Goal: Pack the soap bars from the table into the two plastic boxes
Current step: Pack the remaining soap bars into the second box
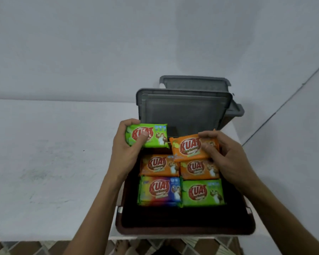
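Observation:
My left hand (124,144) grips a green soap bar (155,136) by its left end, above the far left part of the dark box (182,229). My right hand (226,155) holds an orange soap bar (189,148), tilted, above the far right part. Inside the box lie two orange bars (158,165) (199,169), a rainbow-wrapped bar (159,190) and a green bar (203,193). Behind it, a grey lid (184,107) stands upright before a second grey box (232,111).
The boxes sit at the right end of a white table (53,162) against a white wall. The table's near edge and a patterned tile floor (26,247) show at the bottom. The near strip of the dark box holds no bars.

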A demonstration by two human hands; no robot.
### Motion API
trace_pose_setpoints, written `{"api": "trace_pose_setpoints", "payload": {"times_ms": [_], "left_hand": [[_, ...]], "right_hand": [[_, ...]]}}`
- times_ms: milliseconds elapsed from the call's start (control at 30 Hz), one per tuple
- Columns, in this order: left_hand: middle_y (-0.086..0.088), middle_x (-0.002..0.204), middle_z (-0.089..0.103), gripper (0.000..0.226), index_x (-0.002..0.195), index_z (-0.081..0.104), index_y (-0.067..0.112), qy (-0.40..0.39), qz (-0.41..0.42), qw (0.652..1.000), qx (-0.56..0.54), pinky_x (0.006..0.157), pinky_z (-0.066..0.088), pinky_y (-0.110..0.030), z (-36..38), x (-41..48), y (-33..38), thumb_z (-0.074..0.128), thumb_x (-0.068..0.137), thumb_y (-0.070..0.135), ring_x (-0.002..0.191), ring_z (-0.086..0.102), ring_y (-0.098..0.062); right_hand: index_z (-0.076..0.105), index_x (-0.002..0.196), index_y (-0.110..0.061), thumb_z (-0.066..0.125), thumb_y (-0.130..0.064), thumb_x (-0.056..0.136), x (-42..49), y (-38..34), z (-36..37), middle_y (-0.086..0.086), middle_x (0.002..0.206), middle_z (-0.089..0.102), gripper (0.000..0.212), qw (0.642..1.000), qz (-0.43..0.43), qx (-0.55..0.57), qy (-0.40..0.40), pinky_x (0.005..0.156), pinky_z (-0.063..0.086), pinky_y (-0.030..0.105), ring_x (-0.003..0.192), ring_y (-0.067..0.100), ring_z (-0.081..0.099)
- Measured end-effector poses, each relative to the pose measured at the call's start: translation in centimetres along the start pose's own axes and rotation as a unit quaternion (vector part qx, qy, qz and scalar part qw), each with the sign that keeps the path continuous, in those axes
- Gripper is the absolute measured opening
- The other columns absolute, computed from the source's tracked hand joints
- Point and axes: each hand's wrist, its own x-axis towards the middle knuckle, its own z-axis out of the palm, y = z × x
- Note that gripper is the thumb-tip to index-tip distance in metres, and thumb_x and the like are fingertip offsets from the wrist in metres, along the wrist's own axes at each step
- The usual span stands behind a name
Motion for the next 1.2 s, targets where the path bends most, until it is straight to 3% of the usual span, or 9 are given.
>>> {"api": "trace_pose_setpoints", "payload": {"times_ms": [300, 400, 500, 633, 800, 967, 1100, 1200], "left_hand": [[0.009, 0.105, 0.061, 0.034, 0.117, 0.050, 0.022, 0.037, 0.003, 0.999, 0.040, 0.062, 0.053, -0.015, 0.8, -1.1, -0.1, 0.069, 0.089, 0.020, 0.085, 0.065, 0.002], [0.010, 0.106, 0.060, 0.035, 0.118, 0.049, 0.024, 0.032, 0.001, 0.998, 0.048, 0.061, 0.053, -0.014, 1.0, -1.3, -0.1, 0.068, 0.089, 0.022, 0.086, 0.065, 0.002], [0.015, 0.105, 0.060, 0.035, 0.117, 0.048, 0.029, 0.018, -0.002, 0.997, 0.069, 0.063, 0.055, -0.018, 1.0, -1.5, -0.3, 0.068, 0.088, 0.027, 0.089, 0.065, 0.001], [0.019, 0.103, 0.061, 0.035, 0.116, 0.049, 0.032, 0.010, -0.002, 0.997, 0.082, 0.067, 0.057, -0.025, 0.9, -1.4, -0.4, 0.069, 0.087, 0.030, 0.090, 0.065, -0.002], [0.021, 0.104, 0.060, 0.036, 0.117, 0.049, 0.029, 0.011, 0.003, 0.997, 0.076, 0.068, 0.058, -0.023, 0.9, -1.6, -0.3, 0.068, 0.087, 0.029, 0.093, 0.065, -0.003], [0.016, 0.106, 0.059, 0.036, 0.118, 0.049, 0.025, 0.003, 0.005, 0.998, 0.056, 0.064, 0.056, -0.017, 1.1, -1.5, 0.1, 0.068, 0.087, 0.023, 0.091, 0.065, 0.002], [0.008, 0.103, 0.063, 0.036, 0.118, 0.050, 0.023, -0.015, -0.016, 1.000, 0.006, 0.062, 0.056, -0.021, 1.5, -1.5, 0.8, 0.068, 0.087, 0.020, 0.088, 0.068, -0.006], [0.011, 0.099, 0.067, 0.033, 0.118, 0.051, 0.024, -0.052, -0.035, 0.998, -0.025, 0.063, 0.059, -0.028, 2.3, -2.0, 1.2, 0.067, 0.089, 0.020, 0.088, 0.071, -0.014]], "right_hand": [[0.063, 0.109, -0.028, 0.053, -0.024, 0.099, -2.0, 3.4, -0.3, -0.010, 0.108, 0.065, 0.015, 0.995, 0.088, -0.040, 0.013, 0.066, 0.059, 0.021, 0.090, 0.001, 0.068], [0.061, 0.112, -0.032, 0.050, -0.028, 0.100, -2.1, 3.9, 0.1, -0.012, 0.109, 0.065, 0.017, 0.989, 0.092, -0.117, 0.020, 0.067, 0.057, 0.017, 0.089, 0.002, 0.066], [0.058, 0.121, -0.028, 0.046, -0.025, 0.102, -2.1, 3.4, 0.7, -0.001, 0.118, 0.056, 0.022, 0.969, 0.080, -0.231, 0.035, 0.069, 0.046, 0.009, 0.095, 0.006, 0.056], [0.049, 0.134, -0.023, 0.050, -0.020, 0.100, -2.5, 2.2, 1.4, 0.009, 0.137, 0.041, 0.035, 0.921, 0.098, -0.376, -0.002, 0.093, 0.049, 0.033, 0.113, 0.027, 0.057], [0.039, 0.141, -0.019, 0.057, -0.019, 0.095, -2.9, 1.8, 1.5, 0.011, 0.141, 0.037, 0.049, 0.876, 0.101, -0.471, -0.027, 0.099, 0.046, 0.035, 0.121, 0.028, 0.052], [0.052, 0.130, -0.021, 0.050, -0.029, 0.099, -2.5, 1.8, 0.7, 0.005, 0.128, 0.055, 0.032, 0.910, 0.029, -0.412, 0.031, 0.090, 0.054, 0.032, 0.108, 0.018, 0.058], [0.054, 0.130, -0.029, 0.052, -0.030, 0.099, -1.4, 1.1, 0.8, -0.005, 0.123, 0.060, 0.031, 0.968, -0.015, -0.251, 0.006, 0.089, 0.053, 0.025, 0.108, 0.005, 0.058], [0.052, 0.131, -0.039, 0.056, -0.032, 0.097, -0.7, 0.1, 1.7, -0.009, 0.117, 0.067, 0.034, 0.997, 0.015, -0.062, -0.043, 0.084, 0.055, 0.023, 0.103, 0.001, 0.064]]}}
